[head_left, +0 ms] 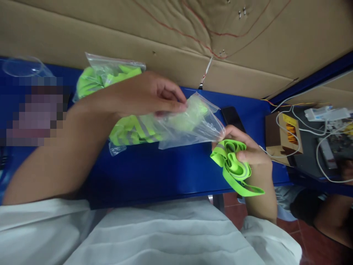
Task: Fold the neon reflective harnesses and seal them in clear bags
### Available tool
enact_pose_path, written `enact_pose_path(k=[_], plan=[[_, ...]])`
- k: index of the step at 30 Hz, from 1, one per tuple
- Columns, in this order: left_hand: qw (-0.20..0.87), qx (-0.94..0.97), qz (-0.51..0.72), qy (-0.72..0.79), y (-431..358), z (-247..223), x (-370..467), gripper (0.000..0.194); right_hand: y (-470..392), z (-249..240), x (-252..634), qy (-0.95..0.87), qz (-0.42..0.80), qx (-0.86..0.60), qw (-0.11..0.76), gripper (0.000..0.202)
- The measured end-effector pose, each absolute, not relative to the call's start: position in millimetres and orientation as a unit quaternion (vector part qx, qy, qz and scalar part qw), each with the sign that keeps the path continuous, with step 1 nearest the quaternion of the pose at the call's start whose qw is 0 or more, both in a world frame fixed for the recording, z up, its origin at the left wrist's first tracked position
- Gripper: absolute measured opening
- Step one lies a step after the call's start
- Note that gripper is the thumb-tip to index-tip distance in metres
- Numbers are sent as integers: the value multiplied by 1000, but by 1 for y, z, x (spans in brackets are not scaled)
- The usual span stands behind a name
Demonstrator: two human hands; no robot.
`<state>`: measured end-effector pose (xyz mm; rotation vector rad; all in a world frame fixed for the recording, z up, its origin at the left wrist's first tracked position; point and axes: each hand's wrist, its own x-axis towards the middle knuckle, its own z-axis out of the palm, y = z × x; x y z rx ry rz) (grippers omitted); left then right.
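A clear zip-lock bag [190, 125] stretches between my hands, tilted, with something bright green showing through its upper part. My left hand [154, 94] pinches the bag's left side between thumb and fingers. In my right hand [252, 149] is a folded neon-green reflective strap [234, 163], one loop hanging below; the fingertips of that hand also grip the bag's right corner. Behind and beneath my left forearm lie a filled bag of green reflective straps [121, 73] and another filled bag [135, 130], both partly hidden.
The blue table [171, 176] backs onto a cardboard-covered wall [110, 33]. A black phone [233, 116] lies behind my right hand. To the right are a cardboard box [284, 134], white cables and another person's arm [333, 217]. A clear roll-like object [24, 68] is at far left.
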<state>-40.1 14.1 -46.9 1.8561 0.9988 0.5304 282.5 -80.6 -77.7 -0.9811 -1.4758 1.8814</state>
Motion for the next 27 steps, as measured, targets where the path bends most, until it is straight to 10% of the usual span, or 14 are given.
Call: enact_pose_path(k=[9, 19, 27], plan=[[417, 797, 231, 370, -5, -34, -37, 35, -80, -73, 286, -508, 771, -321, 211, 89], [97, 934, 77, 335, -41, -42, -14, 43, -75, -76, 302, -470, 818, -278, 180, 89], [71, 935, 70, 339, -39, -48, -12, 39, -79, -99, 260, -386, 808, -355, 269, 51]])
